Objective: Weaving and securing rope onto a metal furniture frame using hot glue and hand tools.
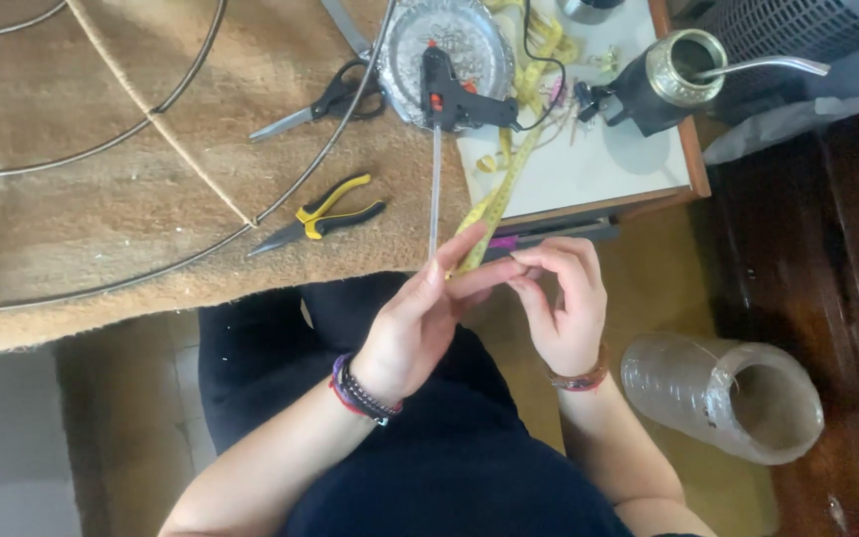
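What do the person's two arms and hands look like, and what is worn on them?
Both forearms are bare, without sleeves. The left wrist carries stacked bracelets, dark beaded ones with purple and red bands. The right wrist carries one thin bracelet of brownish and reddish beads. No rings or gloves show.

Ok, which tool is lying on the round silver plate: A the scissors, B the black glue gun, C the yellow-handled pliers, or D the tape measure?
B: the black glue gun rests on the silver plate, while the scissors and the pliers lie on the tan mat.
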